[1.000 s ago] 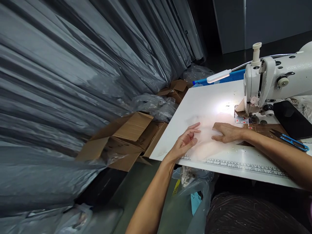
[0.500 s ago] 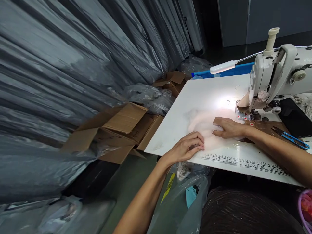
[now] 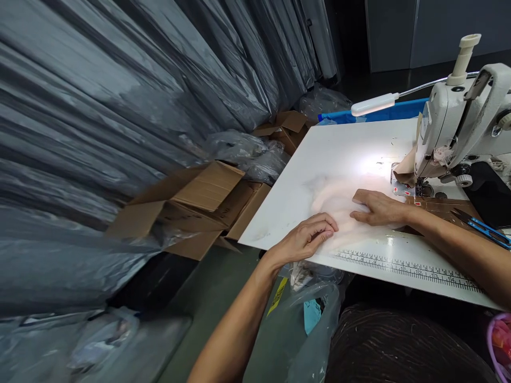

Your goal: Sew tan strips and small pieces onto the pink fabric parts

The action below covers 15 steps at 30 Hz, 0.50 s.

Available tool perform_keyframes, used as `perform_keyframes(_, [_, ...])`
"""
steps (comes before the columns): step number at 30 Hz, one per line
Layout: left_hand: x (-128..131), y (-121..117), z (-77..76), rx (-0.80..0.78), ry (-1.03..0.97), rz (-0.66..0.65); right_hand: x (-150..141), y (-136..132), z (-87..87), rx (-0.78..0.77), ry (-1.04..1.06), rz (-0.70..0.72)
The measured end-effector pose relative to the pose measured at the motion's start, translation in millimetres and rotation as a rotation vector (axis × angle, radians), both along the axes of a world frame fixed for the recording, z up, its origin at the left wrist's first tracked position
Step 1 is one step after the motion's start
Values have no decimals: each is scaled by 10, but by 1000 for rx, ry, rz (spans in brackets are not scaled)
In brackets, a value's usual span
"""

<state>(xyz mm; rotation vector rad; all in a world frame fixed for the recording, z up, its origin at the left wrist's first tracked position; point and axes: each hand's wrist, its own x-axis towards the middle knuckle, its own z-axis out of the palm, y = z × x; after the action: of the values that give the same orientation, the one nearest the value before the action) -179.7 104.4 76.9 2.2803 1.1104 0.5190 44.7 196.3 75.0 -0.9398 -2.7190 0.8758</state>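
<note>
A pale pink, sheer fluffy piece of fabric [image 3: 339,205] lies on the white sewing table, its outline blurred against the tabletop. At its near left edge my left hand [image 3: 309,234] has thumb and fingers pinched together on it. My right hand [image 3: 377,207] rests flat on the right part of the fabric, thumb apart from the fingers. Just beyond that hand is the needle area of a white sewing machine [image 3: 439,133], with a brown flap hanging beside the presser foot. The fingertips of my right hand are partly sunk in the fluff.
A ruler strip [image 3: 399,266] runs along the near edge of the table [image 3: 275,213]. Blue thread snips [image 3: 485,229] and a black phone [image 3: 491,191] lie right. A lamp [image 3: 373,105] shines from behind. Open cardboard boxes [image 3: 207,186] stand left; a plastic bag [image 3: 315,340] hangs below.
The view has shifted slightly, so the machine sits farther right. Both hands stay on the fabric in nearly the same places; the fabric appears slightly spread between them.
</note>
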Motion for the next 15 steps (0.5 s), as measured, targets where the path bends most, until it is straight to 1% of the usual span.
perform_keyframes(7, [-22, 13, -6, -14, -63, -47, 3, -2, 2, -11, -5, 15])
perform_keyframes(15, [-18, 10, -7, -17, -62, -1, 2, -4, 5, -7, -24, 0])
